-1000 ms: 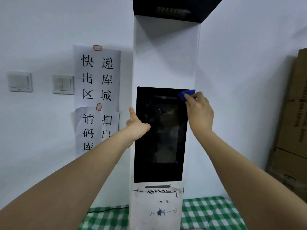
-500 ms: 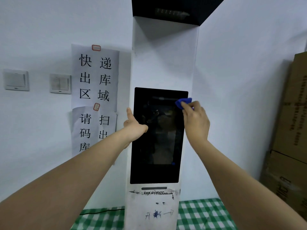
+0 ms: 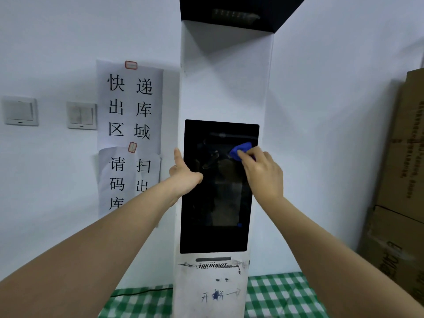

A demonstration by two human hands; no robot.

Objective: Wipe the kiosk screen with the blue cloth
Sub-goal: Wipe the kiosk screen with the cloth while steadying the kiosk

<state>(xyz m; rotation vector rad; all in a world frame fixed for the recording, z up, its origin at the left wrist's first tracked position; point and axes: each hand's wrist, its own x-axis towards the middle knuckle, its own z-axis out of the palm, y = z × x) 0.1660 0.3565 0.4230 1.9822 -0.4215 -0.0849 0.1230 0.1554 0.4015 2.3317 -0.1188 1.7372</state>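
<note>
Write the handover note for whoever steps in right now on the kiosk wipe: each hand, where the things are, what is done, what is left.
Right hand: pinches the blue cloth against the kiosk screen, near its upper right.
Left hand: braces the kiosk's left edge, thumb up; fingers hidden behind it.
Done: cannot tell how much is wiped; the glass is dark.
Left: middle and lower screen probably still need wiping.

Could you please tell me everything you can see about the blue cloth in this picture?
The blue cloth is a small, bright blue piece of soft-looking fabric, bunched into a wad rather than spread flat. The right hand holds it in a fingertip grip and presses it against the dark kiosk screen, near the screen's upper right corner. Only the part above and left of the fingers shows; the rest is hidden behind the hand. The left hand does not touch it.
</note>
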